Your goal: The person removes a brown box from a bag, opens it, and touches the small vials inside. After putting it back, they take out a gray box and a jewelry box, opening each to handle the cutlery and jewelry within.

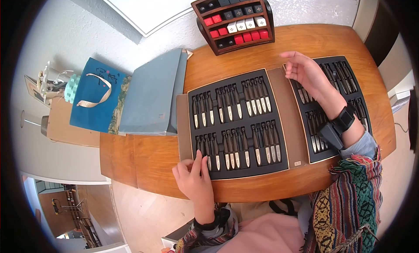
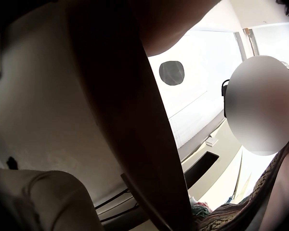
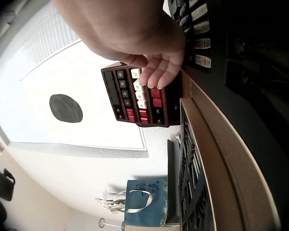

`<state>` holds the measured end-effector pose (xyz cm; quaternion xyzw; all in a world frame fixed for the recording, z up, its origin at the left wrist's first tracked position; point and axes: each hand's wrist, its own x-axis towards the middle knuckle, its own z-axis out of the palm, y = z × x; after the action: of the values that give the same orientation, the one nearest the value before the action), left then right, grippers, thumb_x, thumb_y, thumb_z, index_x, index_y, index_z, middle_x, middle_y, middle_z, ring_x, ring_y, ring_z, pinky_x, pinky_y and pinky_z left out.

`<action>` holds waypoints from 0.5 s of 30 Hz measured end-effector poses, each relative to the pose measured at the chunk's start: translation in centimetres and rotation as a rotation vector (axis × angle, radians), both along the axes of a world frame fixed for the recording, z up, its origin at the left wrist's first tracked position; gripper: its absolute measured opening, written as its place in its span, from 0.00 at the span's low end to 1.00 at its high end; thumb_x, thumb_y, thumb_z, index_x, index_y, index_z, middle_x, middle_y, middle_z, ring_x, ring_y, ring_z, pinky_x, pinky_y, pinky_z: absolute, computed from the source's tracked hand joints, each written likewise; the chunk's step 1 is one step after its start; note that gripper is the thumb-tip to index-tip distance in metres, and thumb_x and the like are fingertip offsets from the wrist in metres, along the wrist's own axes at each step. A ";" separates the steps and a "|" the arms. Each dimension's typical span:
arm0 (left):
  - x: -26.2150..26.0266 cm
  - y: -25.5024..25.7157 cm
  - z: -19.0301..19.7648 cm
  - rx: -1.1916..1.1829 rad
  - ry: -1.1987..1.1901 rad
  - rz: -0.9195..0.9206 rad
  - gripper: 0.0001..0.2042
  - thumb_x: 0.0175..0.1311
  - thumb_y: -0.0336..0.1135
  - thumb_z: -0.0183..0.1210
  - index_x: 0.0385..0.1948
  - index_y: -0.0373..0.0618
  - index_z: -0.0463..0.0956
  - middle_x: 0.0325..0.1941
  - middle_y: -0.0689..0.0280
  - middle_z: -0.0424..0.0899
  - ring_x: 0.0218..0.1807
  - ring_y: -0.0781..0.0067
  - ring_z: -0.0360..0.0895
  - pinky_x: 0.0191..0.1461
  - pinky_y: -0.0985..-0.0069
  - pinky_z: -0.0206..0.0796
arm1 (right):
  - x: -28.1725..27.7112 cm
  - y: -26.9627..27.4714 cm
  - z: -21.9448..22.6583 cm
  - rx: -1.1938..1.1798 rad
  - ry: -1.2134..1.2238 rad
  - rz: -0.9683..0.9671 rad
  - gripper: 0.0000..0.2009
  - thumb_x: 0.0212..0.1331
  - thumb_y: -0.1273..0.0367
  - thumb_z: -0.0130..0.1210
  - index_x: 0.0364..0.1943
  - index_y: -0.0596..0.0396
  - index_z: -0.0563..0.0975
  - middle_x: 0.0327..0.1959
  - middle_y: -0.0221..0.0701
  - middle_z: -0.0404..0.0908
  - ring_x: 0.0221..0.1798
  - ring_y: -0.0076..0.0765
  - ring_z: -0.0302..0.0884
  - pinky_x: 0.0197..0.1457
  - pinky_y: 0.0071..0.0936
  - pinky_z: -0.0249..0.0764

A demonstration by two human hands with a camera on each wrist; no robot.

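Note:
My left hand (image 1: 194,181) is at the near left corner of the left tray (image 1: 235,120). Its thumb and index fingertips are close together over the end of a slim dark stick (image 1: 197,142) in the near row; the hand hides that end, and I cannot tell whether they pinch it. Several similar sticks with pale, flat ends lie in groups in the black slots. Raised over the far left part of the right tray (image 1: 322,105), my right hand (image 1: 307,74) has loosely bent fingers with nothing between them. In the right wrist view its fingertips (image 3: 156,79) overlap the rack behind.
A wooden rack (image 1: 235,21) of black, white and red cubes stands by the wall. Left of the trays are a grey-blue case (image 1: 152,93) and a blue bag (image 1: 96,98) with a ribbon handle. The wooden table's (image 1: 257,189) near edge runs close to my body.

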<state>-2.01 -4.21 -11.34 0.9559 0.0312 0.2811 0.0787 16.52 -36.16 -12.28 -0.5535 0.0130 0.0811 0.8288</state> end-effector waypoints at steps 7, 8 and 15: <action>-0.5 0.2 0.0 -0.033 -0.017 -0.059 0.08 0.56 0.27 0.67 0.38 0.44 0.86 0.30 0.66 0.75 0.36 0.67 0.70 0.38 0.71 0.63 | 0.0 0.1 0.1 0.005 0.005 -0.008 0.13 0.70 0.67 0.43 0.52 0.56 0.74 0.26 0.22 0.74 0.33 0.20 0.73 0.44 0.20 0.73; -0.6 0.2 0.0 -0.047 -0.007 -0.077 0.08 0.56 0.27 0.66 0.38 0.44 0.86 0.30 0.66 0.75 0.35 0.67 0.70 0.38 0.71 0.63 | 0.0 0.0 0.1 0.002 0.003 -0.004 0.13 0.70 0.67 0.43 0.52 0.56 0.74 0.26 0.22 0.74 0.33 0.20 0.73 0.44 0.20 0.73; -0.5 -0.1 -0.4 -0.083 -0.015 -0.116 0.07 0.58 0.27 0.65 0.38 0.42 0.86 0.28 0.66 0.75 0.33 0.68 0.71 0.37 0.72 0.63 | 0.0 0.0 0.1 0.011 0.000 0.000 0.13 0.69 0.67 0.43 0.49 0.56 0.75 0.26 0.22 0.75 0.33 0.20 0.73 0.46 0.20 0.73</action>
<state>-2.51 -4.28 -11.71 0.9499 -0.0133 0.2817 0.1348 16.50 -36.14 -12.22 -0.5490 0.0126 0.0812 0.8318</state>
